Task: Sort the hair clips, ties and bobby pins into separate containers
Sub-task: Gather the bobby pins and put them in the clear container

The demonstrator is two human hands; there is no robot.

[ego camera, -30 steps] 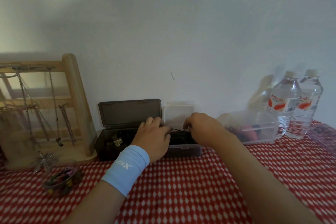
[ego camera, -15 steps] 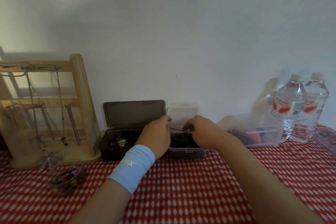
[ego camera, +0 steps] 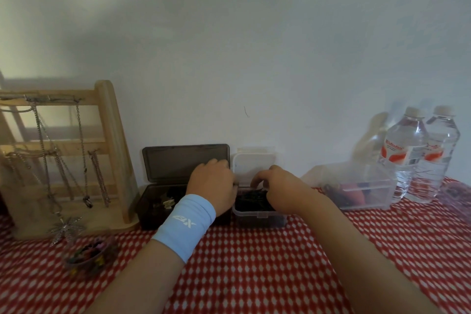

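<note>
Worktop point(ego camera: 254, 262): covered in a red-and-white checked cloth, set against a pale wall.
Wooden stand point(ego camera: 112, 135): far left, upright, hung with metal chains.
Water bottles point(ego camera: 405, 158): two, capped, side by side at far right by the wall.
Clear tub point(ego camera: 367, 186): just left of the bottles, holding red and dark items too blurred to name.
Dark box point(ego camera: 153, 201): beside the stand, lid raised against the wall, a few small pieces inside.
Small clear box point(ego camera: 257, 214): touching the dark box's right side, white lid up.
Left hand point(ego camera: 212, 183): pale blue wristband on the wrist; it sits over the join of the two boxes, back upward, fingers hidden, so its hold cannot be told.
Right hand point(ego camera: 280, 188): over the small clear box, fingers curled down to the pins; whether it pinches any cannot be told.
Small bowl point(ego camera: 86, 257): front left, colourful ties or clips inside.
Bobby pins point(ego camera: 251, 199): dark heap in the small clear box.
</note>
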